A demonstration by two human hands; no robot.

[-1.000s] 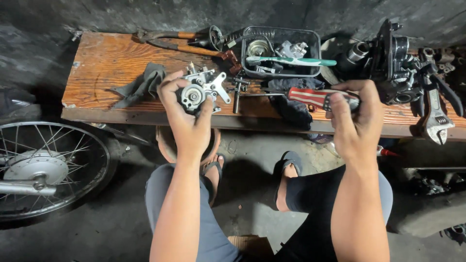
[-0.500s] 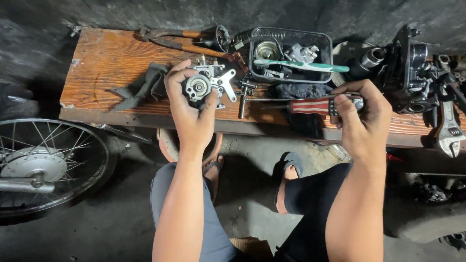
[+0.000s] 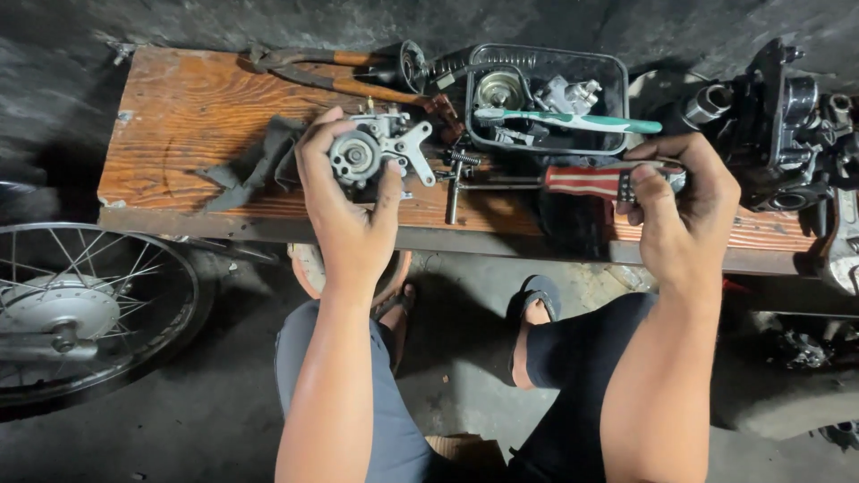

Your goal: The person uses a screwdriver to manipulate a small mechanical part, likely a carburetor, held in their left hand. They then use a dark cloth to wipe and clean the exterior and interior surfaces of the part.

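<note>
Spoked and steel-rimmed, a wheel [image 3: 76,313] sits at far left below the wooden table [image 3: 179,116]. A grey rag [image 3: 255,165] lies on the table beside the left hand [image 3: 349,206], whose fingers are clamped on a small silver carburetor [image 3: 376,152] held over the table. Further right stands a black tray [image 3: 617,98] with a green toothbrush [image 3: 573,121]. The right hand [image 3: 684,215] has its fingers clamped on a red-handled screwdriver [image 3: 582,182], its shaft pointing left toward the carburetor.

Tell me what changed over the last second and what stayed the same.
The right hand shifted its grip on the red-handled screwdriver, fingers now pinching the handle's end, with the shaft pointing left over the wooden bench. Nothing was picked up or let go. The left hand still holds the metal carburetor part above the bench; the black tray and toothbrush stayed put.
</note>
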